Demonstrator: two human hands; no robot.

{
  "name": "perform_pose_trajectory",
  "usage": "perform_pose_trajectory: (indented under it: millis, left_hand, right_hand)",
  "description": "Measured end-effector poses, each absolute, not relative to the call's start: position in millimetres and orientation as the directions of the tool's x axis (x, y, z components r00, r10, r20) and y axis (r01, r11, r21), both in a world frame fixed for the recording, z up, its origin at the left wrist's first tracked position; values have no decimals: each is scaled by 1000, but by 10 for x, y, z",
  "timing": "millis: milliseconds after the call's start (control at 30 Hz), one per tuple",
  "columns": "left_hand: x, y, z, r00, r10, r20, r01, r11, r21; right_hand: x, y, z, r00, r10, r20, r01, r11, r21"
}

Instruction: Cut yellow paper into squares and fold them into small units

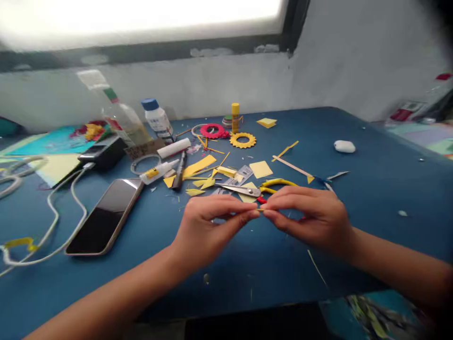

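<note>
ok, blue worktop (382,189), going l to r. nr its l edge a white cable (85,213) loops about, w/ coloured paper sheets (46,141) toward the far l corner. next, a black box (102,155) w/ the cable's plug at its side, &, closer to the front edge, a phone (106,217), dark screen up, lying at a slant. by the back edge: clear bottle (129,123), then white bottle (158,118) w/ blue cap. in front of those, close tog., a small tube (157,172) w/ yellow label, a white roll (173,148) & a black marker (180,171).

then yellow paper pcs (200,165), scattered mid-worktop. l hand (208,226) is over the front half, thumb & fingers pinching one end of a thin yellow strip (260,210). behind, twd the back edge: red toothed ring (205,132), yellow glue stick (235,118), yellow toothed ring (233,140). open-bladed scissors (247,190) lie just behind the hands, red on the handle. strip itself is btwn the two hands, held above the front half of the worktop, mostly hidden by fingertips. yellow-handled tool (279,182) & a flat stick (292,166) are just behind the r hand (311,217), whose thumb & fingers grip the strip's other end. last, white case (344,147) twd the far r corner.
</note>
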State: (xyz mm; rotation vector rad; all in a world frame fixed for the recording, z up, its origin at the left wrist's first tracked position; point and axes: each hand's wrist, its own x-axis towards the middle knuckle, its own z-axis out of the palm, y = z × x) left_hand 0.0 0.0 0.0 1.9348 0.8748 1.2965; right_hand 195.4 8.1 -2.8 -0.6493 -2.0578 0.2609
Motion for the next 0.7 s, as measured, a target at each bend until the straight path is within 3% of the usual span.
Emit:
perform_pose_trajectory:
  millis: [367,600,700]
  left_hand:
    - [-17,-1,-40,249,878,409,91,-442,893]
    - [-5,-24,0,271,951,147,27,-160,987]
    - [-1,-36,0,261,952,159,45,-176,983]
  right_hand:
    - [1974,63,2,-357,555,752,378,822,-426]
    - [1966,38,24,-364,578,731,350,812,-467]
    - [1969,27,22,-371,605,704,346,794,-500]
